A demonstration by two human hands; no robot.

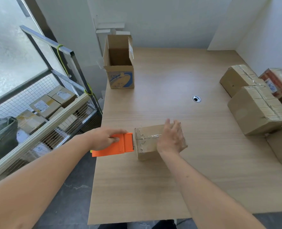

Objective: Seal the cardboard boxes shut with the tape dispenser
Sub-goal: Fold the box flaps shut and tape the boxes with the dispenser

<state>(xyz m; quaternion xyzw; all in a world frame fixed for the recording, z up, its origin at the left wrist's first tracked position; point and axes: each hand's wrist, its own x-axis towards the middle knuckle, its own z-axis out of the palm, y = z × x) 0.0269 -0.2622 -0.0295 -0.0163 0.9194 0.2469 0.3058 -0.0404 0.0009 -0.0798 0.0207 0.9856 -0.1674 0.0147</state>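
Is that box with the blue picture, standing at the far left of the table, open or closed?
Open. The box with the blue picture stands upright with its top flaps raised, and its dark inside shows from above; no contents are visible.

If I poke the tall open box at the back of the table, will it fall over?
Probably quite easily. The open box stands taller than it is wide, and what shows of its inside looks empty, so it is likely light. Its raised flaps would bend under a poke, and it stands near the table edge, so it might slide off.

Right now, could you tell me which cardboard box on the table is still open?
The tall printed box at the far left edge; its flaps stand up, while the others are taped shut.
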